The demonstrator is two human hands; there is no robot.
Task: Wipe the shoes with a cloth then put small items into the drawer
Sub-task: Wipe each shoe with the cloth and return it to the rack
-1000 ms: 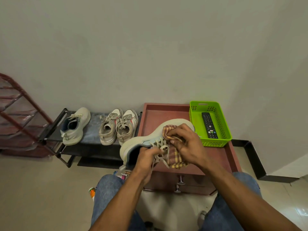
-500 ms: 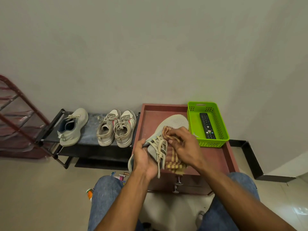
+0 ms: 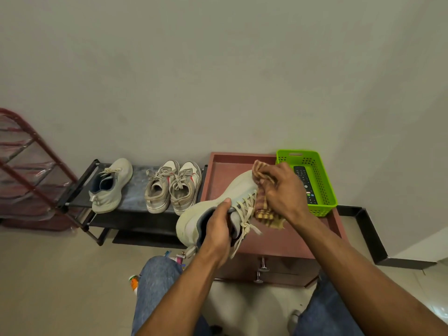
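My left hand (image 3: 218, 232) grips a pale grey-white sneaker (image 3: 238, 191) by its heel opening and holds it above the reddish drawer unit (image 3: 271, 241). My right hand (image 3: 283, 190) presses a checked yellow-brown cloth (image 3: 264, 210) against the shoe near its toe and laces. The matching sneaker (image 3: 110, 185) rests on a low black shoe rack (image 3: 135, 215) at the left, beside a beige pair of sneakers (image 3: 172, 186). The unit's two drawers (image 3: 286, 270) with metal knobs are closed. A black remote (image 3: 305, 184) lies in a green basket (image 3: 322, 183).
The green basket stands on the back right of the drawer unit's top. A red wire rack (image 3: 26, 166) stands at the far left. Small colourful items (image 3: 134, 282) lie on the floor by my left knee. A black frame (image 3: 368, 231) runs along the right wall.
The shoe has been turned so its side and heel face me. My right hand has slid the cloth up from the laces toward the toe.
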